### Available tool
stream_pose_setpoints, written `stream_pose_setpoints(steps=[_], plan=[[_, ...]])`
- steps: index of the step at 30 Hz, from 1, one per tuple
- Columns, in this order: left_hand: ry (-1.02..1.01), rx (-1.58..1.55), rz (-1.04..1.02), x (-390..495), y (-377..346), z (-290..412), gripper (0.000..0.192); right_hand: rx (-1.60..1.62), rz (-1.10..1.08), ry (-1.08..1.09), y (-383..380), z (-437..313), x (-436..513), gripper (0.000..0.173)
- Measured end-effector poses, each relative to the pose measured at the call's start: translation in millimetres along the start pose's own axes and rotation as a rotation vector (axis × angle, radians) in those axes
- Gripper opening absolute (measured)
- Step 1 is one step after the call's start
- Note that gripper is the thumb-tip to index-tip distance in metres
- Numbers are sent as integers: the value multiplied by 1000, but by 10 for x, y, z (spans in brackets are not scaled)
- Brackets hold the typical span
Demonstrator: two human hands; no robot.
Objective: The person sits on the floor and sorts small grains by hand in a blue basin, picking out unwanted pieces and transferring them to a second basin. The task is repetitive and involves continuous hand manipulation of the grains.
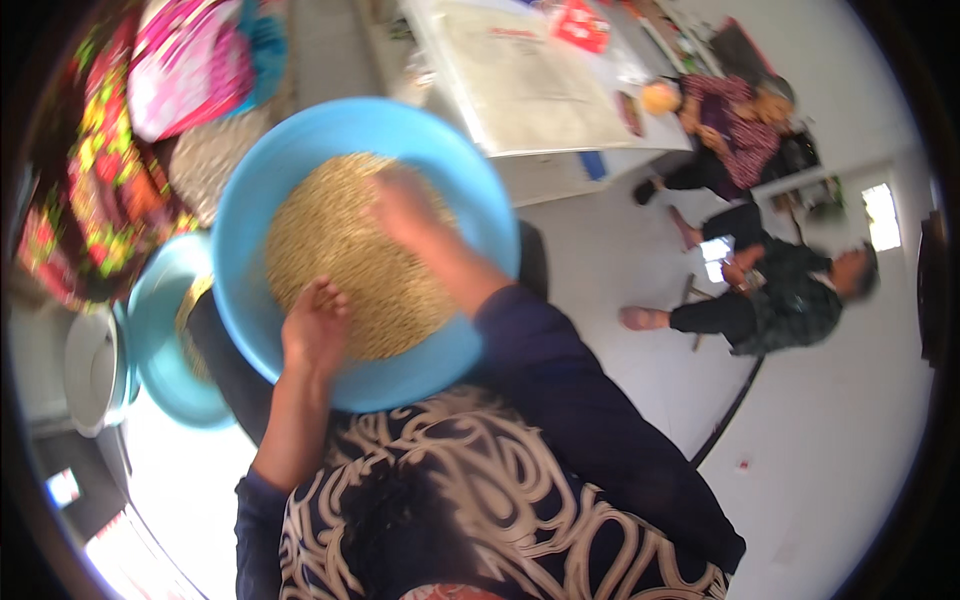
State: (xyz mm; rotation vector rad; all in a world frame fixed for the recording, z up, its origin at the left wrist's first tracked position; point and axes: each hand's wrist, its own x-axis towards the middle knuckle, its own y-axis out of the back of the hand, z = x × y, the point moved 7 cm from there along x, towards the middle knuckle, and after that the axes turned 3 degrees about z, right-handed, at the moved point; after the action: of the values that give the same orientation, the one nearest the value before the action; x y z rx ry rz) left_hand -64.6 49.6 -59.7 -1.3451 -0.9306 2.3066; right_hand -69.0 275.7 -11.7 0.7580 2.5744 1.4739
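A large blue plastic basin (480, 187) rests on my lap, with a broad heap of yellowish-brown grain (375, 292) inside it. Over the left part of the heap, near the rim closest to me, is my left hand (316, 326), palm turned up and fingers curled; whether grain lies in it is not clear. My right hand (405, 206) is blurred and touches or hovers just over the far side of the grain, its fingers hidden by blur.
To the left stand a smaller light-blue basin (161, 300) with grain and a whitish basin (94, 371). Pink bags (191, 75) and a flowered cloth (105, 195) lie at upper left. A white table (525, 90) stands beyond the basin. Two people (787, 292) (731, 135) sit at right.
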Motion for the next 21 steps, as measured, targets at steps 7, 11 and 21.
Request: stream_pose_setpoints(steps=[7, 11, 21], plan=[[-47, 62, 32, -134, -135, -8, 22, -160, -67, 104, -456, -436, 162, 61], [-52, 70, 32, -206, -210, 39, 24, -100, -204, 335, -640, -852, -25, 51], [-49, 69, 47, -233, -225, 29, 24, -56, -110, 343, 32, -480, -457, 17]])
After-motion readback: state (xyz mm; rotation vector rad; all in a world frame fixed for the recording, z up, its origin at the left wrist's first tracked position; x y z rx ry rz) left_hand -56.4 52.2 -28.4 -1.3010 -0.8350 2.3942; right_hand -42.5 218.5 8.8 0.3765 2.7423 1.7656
